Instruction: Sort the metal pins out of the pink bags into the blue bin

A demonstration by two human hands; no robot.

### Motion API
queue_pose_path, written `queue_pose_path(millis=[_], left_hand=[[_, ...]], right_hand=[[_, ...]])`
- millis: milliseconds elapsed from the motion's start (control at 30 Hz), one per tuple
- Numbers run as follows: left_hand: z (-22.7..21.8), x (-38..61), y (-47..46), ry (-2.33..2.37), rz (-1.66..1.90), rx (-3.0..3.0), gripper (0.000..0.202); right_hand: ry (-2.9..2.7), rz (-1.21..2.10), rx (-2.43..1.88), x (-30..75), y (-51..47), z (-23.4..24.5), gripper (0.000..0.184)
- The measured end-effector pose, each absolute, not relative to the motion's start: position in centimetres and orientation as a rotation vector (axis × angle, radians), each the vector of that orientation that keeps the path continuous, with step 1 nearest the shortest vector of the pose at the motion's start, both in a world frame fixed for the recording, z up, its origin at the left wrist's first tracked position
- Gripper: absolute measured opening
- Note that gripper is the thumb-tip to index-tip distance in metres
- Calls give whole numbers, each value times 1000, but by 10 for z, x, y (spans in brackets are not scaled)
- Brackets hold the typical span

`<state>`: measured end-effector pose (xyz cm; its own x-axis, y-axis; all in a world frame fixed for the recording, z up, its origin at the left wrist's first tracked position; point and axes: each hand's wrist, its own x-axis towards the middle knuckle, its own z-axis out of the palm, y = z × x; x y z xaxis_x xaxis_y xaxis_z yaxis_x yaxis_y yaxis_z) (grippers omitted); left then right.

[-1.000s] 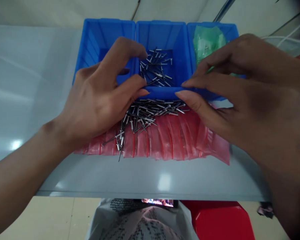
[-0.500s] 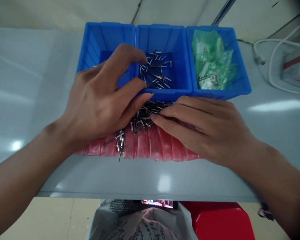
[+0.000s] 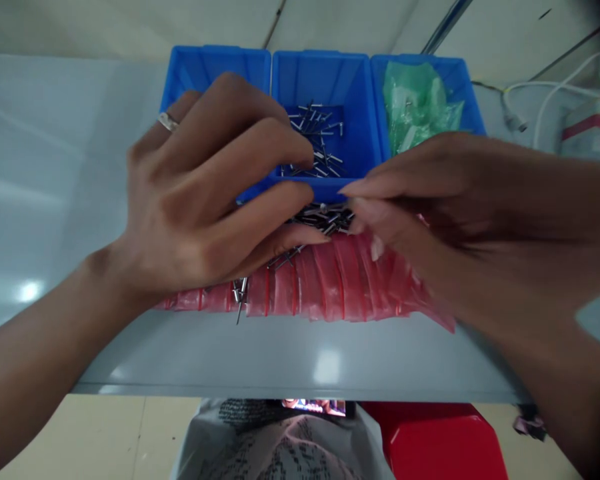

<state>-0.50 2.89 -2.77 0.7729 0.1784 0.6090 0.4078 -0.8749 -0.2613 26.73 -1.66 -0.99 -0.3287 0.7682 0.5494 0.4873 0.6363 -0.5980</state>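
First: Both hands moved! The right hand [image 3: 460, 220] lay flat on the red bags [image 3: 340, 280] before, and now it is lifted up with its fingertips at the metal pins [image 3: 325, 217]. The left hand [image 3: 195, 207] has tipped up too, so its ring [image 3: 168, 122] shows.

Second: Where are the pins?

First: They lie in a pile on the red bags, just in front of the middle blue bin [image 3: 325, 73]. More pins lie inside that bin.

Second: Is the right grip holding any?

First: Yes, its fingertips pinch together on a few pins at the edge of the pile. It looks a bit blurry.

Second: And the left grip?

First: Its fingers are spread and bent over the pile, with the thumb on the pins. I cannot tell if it holds any.

Second: What is next to the middle bin?

First: To its right is a bin with green bags [image 3: 415, 100]. To its left is another blue bin [image 3: 200, 60], partly behind the left hand. All of them sit on the grey desk [image 3: 55, 167].
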Motion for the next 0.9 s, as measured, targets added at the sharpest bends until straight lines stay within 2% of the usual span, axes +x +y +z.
queue_pose_path(millis=[167,367,500,633,767,900], left_hand=[[-26,-10,33,-365,-845,-2538,17],[-24,-7,31,-430,-863,-2571,27],[-25,-8,30,-480,-902,-2578,13],[-24,-10,30,-489,-896,-2606,25],[-26,-8,30,-536,-899,-2581,15],[-28,-10,23,-721,-992,-2600,27]], right_hand=[[-1710,611,-1019,265,-23,-15,8],[-1711,597,-1104,267,-25,-16,7],[-1719,626,-1082,266,-25,-16,8],[-1676,710,-1030,264,-21,-14,20],[-1707,767,-983,266,-17,-11,22],[-1872,634,-1050,269,-17,-14,32]])
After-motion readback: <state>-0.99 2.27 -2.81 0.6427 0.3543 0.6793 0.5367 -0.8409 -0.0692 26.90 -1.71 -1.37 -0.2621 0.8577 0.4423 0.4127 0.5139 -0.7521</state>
